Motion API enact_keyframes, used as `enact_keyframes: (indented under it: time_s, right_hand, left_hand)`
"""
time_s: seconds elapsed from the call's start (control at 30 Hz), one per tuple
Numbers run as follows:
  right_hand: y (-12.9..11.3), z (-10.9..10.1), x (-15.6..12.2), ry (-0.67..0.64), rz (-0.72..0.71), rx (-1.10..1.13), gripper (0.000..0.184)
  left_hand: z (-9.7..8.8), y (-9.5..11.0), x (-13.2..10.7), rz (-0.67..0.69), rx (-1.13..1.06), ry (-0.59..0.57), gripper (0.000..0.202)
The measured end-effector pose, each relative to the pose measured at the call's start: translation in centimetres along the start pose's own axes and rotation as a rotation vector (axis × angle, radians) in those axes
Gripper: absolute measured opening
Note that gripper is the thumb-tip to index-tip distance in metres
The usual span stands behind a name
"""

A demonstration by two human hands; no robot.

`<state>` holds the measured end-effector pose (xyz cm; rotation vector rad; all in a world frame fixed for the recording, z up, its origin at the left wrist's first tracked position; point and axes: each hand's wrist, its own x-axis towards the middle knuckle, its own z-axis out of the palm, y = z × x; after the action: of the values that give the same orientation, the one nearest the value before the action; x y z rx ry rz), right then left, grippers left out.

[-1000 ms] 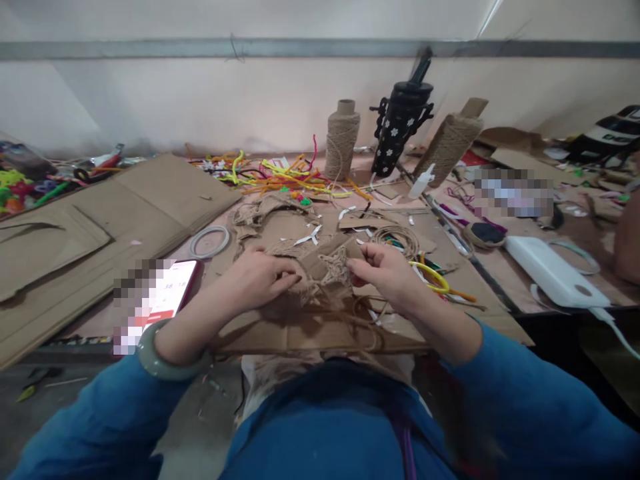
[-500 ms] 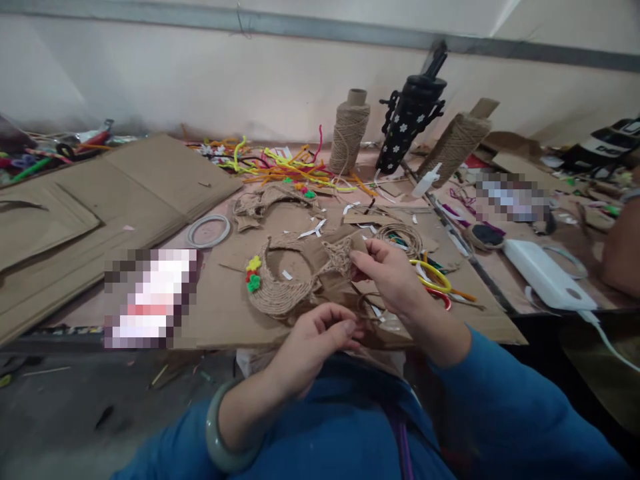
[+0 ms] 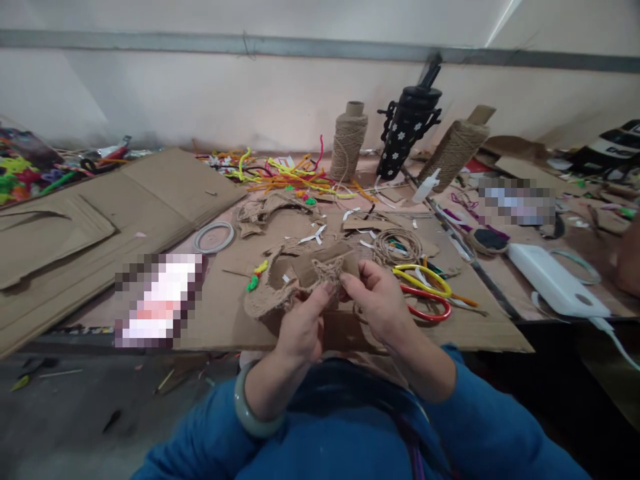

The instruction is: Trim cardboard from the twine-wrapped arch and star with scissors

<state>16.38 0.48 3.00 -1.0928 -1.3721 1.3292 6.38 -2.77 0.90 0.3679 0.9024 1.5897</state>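
A cardboard crescent (image 3: 267,301) wrapped in jute twine, joined to a twine-covered star (image 3: 327,269), is tilted up off the worktop between my hands. Yellow and green pipe-cleaner flowers (image 3: 256,277) sit on its left side. My left hand (image 3: 303,327) is closed on the piece just below the star, thumb on top. Close beside it, my right hand (image 3: 375,297) pinches the star's right edge; the fingertips partly hide what they press. Scissors with red and yellow handles (image 3: 433,310) lie right of my right hand.
Behind lies another twine-wrapped crescent (image 3: 280,208). Coiled twine (image 3: 397,247) and paper scraps surround it. Twine spools (image 3: 349,143), a black flowered holder (image 3: 407,133) and a glue bottle (image 3: 427,187) stand at the back. A phone (image 3: 160,300), tape ring (image 3: 214,237) and white power bank (image 3: 555,280) flank the cardboard.
My left hand has moved up and closed on the piece below the star. The crescent has tilted up, and the scissors' handles show more beside my right hand.
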Motion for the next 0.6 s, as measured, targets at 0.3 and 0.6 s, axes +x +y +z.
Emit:
enact_keyframes:
  time_s: [0.3, 0.6]
  right_hand:
    - [1.3, -0.3, -1.1, -0.010, 0.008, -0.082, 0.018]
    - [1.4, -1.0, -1.0, -0.058, -0.001, -0.153, 0.015]
  left_hand:
    - [-0.2, 1.0, 0.0, -0.081, 0.038, 0.022, 0.031]
    - [-0.7, 1.4, 0.3, -0.067, 0.112, -0.024, 0.027]
